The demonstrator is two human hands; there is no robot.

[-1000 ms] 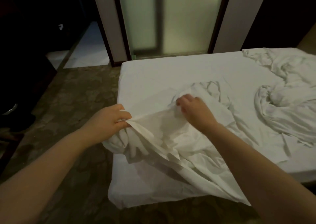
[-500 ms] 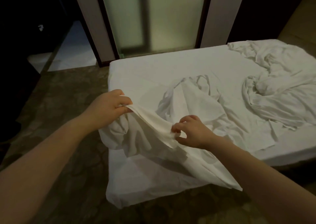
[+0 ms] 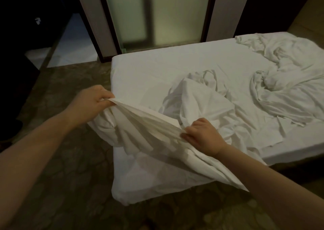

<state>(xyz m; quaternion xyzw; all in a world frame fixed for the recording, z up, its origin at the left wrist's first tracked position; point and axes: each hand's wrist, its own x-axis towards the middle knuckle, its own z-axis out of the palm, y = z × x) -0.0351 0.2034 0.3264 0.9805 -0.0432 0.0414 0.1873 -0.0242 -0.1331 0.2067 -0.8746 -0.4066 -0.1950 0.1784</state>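
Since 1 second ago, the right hand [image 3: 203, 136] had slid back toward the person along the edge of the sheet [image 3: 149, 124]. Both hands were grasping the sheet: the left hand [image 3: 91, 103] gripped 1 end and the right pinched the other. The tight edge ran long from up-left to down-right between the 2 hands, over the near corner of the bed [image 3: 149, 71]. More sheet lay past the right hand, on the bed.

Your left hand [image 3: 91, 103] buries its fingertips in the sheet [image 3: 149, 126] fold, and your right hand [image 3: 201, 136] curls its own under the cloth. The sheet covers the mattress [image 3: 149, 75] near corner. The picture's right edge cuts the crumpled bedding [image 3: 289, 89]. White speck [image 3: 37, 21] in the dark: can't tell.
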